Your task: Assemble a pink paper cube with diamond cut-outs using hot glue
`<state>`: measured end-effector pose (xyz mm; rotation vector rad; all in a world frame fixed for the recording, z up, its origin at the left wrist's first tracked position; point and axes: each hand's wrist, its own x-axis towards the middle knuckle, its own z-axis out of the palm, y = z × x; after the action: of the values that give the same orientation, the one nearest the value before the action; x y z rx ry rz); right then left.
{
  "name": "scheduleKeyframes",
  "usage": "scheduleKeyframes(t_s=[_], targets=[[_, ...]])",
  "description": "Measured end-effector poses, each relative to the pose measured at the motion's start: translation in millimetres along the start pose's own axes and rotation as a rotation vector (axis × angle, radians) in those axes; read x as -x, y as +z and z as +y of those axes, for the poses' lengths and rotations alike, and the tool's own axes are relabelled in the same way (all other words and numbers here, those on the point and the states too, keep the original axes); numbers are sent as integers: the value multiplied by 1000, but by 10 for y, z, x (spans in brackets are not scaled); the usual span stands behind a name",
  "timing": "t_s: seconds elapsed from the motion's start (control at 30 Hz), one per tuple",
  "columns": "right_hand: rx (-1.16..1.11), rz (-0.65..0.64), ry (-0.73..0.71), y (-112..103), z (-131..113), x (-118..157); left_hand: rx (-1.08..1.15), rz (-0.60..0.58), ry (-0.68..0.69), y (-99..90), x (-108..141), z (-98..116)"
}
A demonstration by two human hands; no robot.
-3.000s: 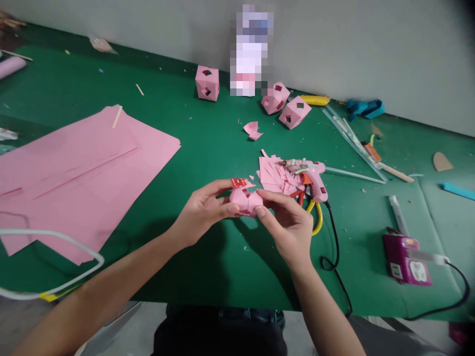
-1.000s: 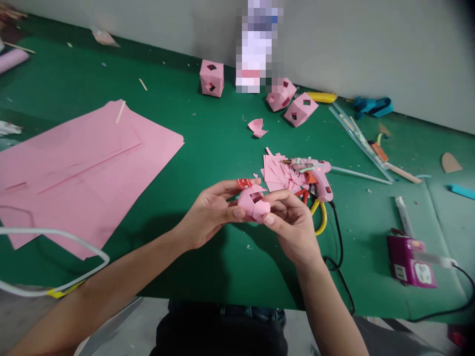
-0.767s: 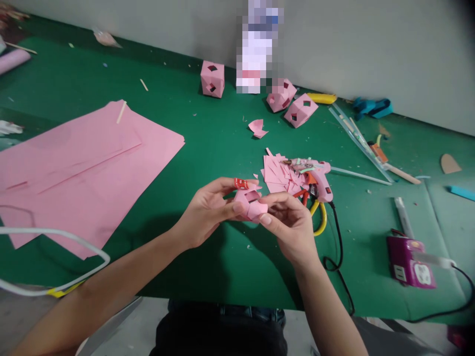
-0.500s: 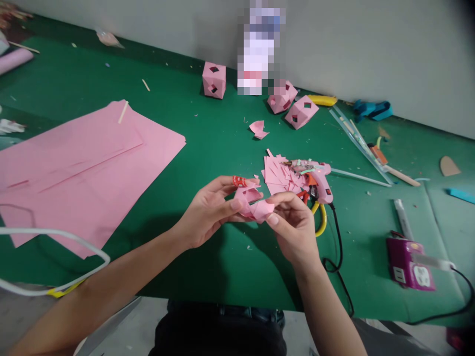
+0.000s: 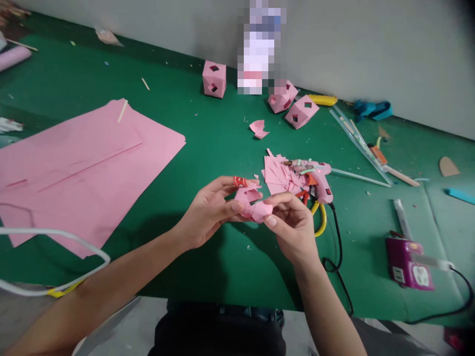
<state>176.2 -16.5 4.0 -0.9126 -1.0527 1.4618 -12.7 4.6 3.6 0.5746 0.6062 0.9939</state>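
Observation:
Between my two hands is a folded pink paper piece (image 5: 249, 200) with an opening, held over the green table. My left hand (image 5: 211, 210) grips its left side, the thumb in front and a red patterned band round one finger. Thumb and fingers of my right hand (image 5: 293, 225) pinch the curled right end. Just beyond lies a pile of pink paper strips (image 5: 278, 175), with a pink glue gun (image 5: 322, 180) on its right side. Farther back stand a pink paper cube (image 5: 214, 80) and two more pink shapes (image 5: 282, 97), (image 5: 302, 111) with cut-out holes.
Large pink sheets (image 5: 89, 168) cover the left of the table (image 5: 208, 277). A white curved frame (image 5: 74, 237) crosses the lower left. Clear sticks (image 5: 358, 143), a purple box (image 5: 408, 262) and black cables lie right. A blurred upright thing (image 5: 256, 54) stands behind.
The fingers of my right hand have shifted slightly on the curled end of the paper piece. Both hands otherwise stay in nearly the same place.

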Motion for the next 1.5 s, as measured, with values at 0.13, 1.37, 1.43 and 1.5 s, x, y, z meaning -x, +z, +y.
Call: scheduleKeyframes(t_s=[0.13,1.37,1.43,1.5], targets=[[21,5,-22,-7,10,2,-6,24,-9,-2,-3,0],[74,75,55,15,74,-27,-55,19,-25,3,7,-85],[99,113,59,-12,68,-33,-159,18,19,-25,3,-78],[125,127,52,-43,58,-38,-289,29,114,-59,-12,-64]])
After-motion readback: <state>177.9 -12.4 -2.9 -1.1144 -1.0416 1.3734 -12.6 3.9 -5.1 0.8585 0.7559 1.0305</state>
